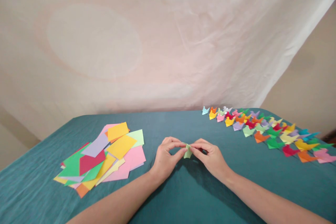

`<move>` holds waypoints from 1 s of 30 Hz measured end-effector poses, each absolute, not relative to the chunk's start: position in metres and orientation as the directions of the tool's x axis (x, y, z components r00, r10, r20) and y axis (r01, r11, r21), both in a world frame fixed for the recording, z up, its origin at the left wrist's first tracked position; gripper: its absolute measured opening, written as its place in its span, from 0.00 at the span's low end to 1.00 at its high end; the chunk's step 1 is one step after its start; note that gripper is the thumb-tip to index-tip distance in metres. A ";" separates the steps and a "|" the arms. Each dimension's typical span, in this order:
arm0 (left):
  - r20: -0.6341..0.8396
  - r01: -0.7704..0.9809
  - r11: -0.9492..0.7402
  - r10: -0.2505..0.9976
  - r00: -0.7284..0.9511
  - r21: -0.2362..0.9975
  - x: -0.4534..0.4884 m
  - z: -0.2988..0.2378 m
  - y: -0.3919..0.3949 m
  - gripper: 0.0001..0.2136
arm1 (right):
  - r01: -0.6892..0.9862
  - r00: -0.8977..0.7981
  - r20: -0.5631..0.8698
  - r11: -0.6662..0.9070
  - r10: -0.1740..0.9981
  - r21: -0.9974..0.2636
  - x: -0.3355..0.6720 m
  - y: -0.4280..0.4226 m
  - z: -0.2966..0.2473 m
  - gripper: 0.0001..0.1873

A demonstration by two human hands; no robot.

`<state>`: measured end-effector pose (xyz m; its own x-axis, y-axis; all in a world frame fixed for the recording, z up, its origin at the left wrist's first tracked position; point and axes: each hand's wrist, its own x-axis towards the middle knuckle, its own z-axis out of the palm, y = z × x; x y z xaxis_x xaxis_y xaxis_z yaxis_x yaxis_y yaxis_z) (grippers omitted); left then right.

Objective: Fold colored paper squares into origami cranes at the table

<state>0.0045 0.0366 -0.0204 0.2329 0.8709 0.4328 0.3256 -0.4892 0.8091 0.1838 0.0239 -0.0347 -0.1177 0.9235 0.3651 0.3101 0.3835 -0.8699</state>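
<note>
A small folded piece of light green paper (187, 152) is held between my two hands, over the middle of the table. My left hand (168, 155) pinches its left side between thumb and fingertips. From the other side, my right hand (210, 154) grips the right edge in the same way, thumb in front. The fingers partly cover the paper, so its full shape is hidden.
Loose coloured paper sheets (122, 147) lie in an overlapping pile on the left. Rows of folded paper birds (248, 131) stand along the right side. A teal cloth (162, 199) covers the table, and a pale sheet (162, 42) hangs behind it.
</note>
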 end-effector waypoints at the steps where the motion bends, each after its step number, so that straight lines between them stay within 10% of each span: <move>1: 0.429 0.322 -0.486 0.873 0.234 0.813 0.005 -0.020 0.037 0.04 | 0.310 -0.119 0.368 0.387 0.922 -0.869 0.184 0.024 -0.035 0.11; 30: 0.355 0.370 -0.447 0.888 0.292 0.815 0.007 -0.026 0.037 0.04 | 0.286 -0.150 0.306 0.337 0.940 -0.897 0.182 0.024 -0.033 0.12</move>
